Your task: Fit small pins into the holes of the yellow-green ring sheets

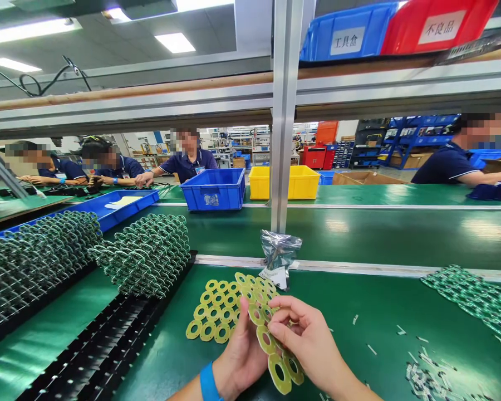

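Note:
My left hand (244,359), with a blue band at the wrist, grips a yellow-green panel of joined ring-shaped boards (267,338) and holds it tilted above the bench. My right hand (307,340) is closed over the panel's face, thumb and index finger pinched together against it. Whatever lies between those fingertips is too small or hidden to make out. Just behind my left hand, another panel of the same rings (211,312) lies flat on the green bench top.
Racks of upright green boards (146,256) stand on the left, with a black slotted rack (87,340) in front. Small pale strips (426,373) are scattered at right, near stacked green ring panels (471,295). A silvery bag (279,250) sits by the metal post (284,139). Co-workers sit beyond.

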The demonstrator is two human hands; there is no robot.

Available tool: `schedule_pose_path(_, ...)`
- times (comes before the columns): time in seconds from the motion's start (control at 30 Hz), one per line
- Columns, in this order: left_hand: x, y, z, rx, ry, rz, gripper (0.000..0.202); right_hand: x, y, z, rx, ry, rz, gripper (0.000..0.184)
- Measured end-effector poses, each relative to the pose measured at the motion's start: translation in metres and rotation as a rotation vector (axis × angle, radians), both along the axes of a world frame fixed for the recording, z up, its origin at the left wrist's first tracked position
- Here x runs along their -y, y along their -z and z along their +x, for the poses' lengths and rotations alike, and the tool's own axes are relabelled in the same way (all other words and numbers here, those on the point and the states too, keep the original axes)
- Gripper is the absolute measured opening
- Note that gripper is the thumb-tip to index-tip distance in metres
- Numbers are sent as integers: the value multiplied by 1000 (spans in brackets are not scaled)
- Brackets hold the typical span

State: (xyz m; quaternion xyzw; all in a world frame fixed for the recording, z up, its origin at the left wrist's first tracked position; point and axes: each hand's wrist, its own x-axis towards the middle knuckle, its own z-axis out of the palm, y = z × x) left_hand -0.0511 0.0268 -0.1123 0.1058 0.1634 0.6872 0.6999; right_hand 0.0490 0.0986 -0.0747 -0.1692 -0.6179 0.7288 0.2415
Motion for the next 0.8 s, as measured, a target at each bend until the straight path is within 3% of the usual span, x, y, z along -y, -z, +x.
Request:
schedule_pose_path(0.33,1,1,0,15,10,23,83,5,1,1,12,84,99,24)
schedule_pose_path(0.6,0,-1,1,11,-14,25,79,2,1,0,-27,3,14,30)
schedule_pose_path(0.8,0,-2,1,7,-11,28,81,3,7,-1,-13,58,38,32)
